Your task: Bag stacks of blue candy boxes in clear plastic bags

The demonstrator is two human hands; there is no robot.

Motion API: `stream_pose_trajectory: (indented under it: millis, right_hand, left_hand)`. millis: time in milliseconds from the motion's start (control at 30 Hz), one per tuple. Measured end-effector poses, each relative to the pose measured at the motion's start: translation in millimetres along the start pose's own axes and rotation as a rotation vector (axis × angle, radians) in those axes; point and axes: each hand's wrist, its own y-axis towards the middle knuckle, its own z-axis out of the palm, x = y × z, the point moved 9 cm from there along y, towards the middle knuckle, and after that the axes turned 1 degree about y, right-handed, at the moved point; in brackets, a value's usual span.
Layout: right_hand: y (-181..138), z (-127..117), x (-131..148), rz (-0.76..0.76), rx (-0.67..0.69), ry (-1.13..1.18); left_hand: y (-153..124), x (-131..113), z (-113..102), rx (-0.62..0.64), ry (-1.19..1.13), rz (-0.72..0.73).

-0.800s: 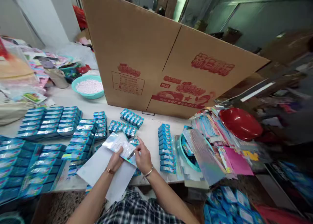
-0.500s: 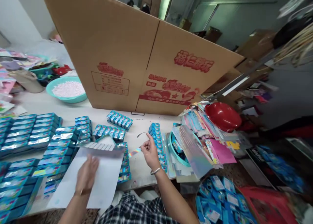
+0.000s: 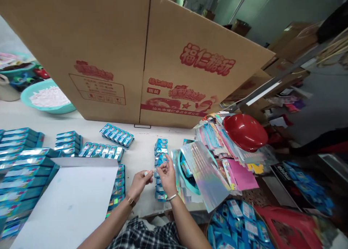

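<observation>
My left hand (image 3: 140,185) is closed in a pinch near the table's front. A tiny pale spot shows at its fingertips, too small to name. Just right of it, my right hand (image 3: 167,174) also has thumb and fingers pressed together; what they hold, if anything, I cannot make out. Behind my right hand runs a column of small blue packets (image 3: 161,147). To the left of my hands lies a large white sheet (image 3: 67,202) with a raised, folded far edge. It partly covers another row of blue packets (image 3: 119,185).
Stacks of blue packets (image 3: 29,176) fill the left. A tall cardboard sheet (image 3: 108,42) stands across the back. A teal basin of pale pieces (image 3: 46,109) is far left. On the right are a shiny holographic sheet (image 3: 206,176), a red bowl (image 3: 244,131) and piled cards.
My left hand has left the white sheet and moved right, close to my right hand. The shiny strip and thin curved piece at my right hand no longer show. The view has shifted right.
</observation>
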Motion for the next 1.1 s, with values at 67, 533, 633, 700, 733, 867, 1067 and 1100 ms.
stream_pose_trajectory:
  millis: [67, 533, 633, 700, 733, 867, 1067, 1100]
  right_hand:
    - [13.6, -14.8, -13.2, -0.021, -0.078, -0.057]
    - [90.7, -32.0, -96.9, -0.197, -0.336, -0.624]
    - [93.4, -31.0, -101.7, -0.207, -0.328, -0.642]
    - [96.0, -29.5, -104.8, -0.198, -0.315, -0.628]
    - [97.4, -28.2, -106.1, -0.192, -0.304, -0.613]
    - [101.4, -23.7, -108.0, -0.176, -0.267, -0.527]
    - [102.0, -24.6, -107.0, -0.161, -0.257, -0.495]
    - [102.0, -24.5, -107.2, -0.161, -0.252, -0.499]
  left_hand:
    - [21.0, -7.6, 7.0, -0.040, 0.121, 0.128]
    - [125.8, -24.5, 35.1, -0.207, 1.106, 0.224]
    - [130.0, -20.8, 35.3, -0.209, 1.159, 0.221]
    - [131.6, -20.8, 33.9, -0.213, 1.179, 0.217]
    - [132.4, -21.0, 32.9, -0.214, 1.183, 0.213]
    - [135.9, -20.5, 30.4, -0.199, 1.176, 0.194]
    - [138.7, -16.6, 30.4, -0.193, 1.158, 0.175]
    - [138.8, -16.1, 30.6, -0.193, 1.156, 0.177]
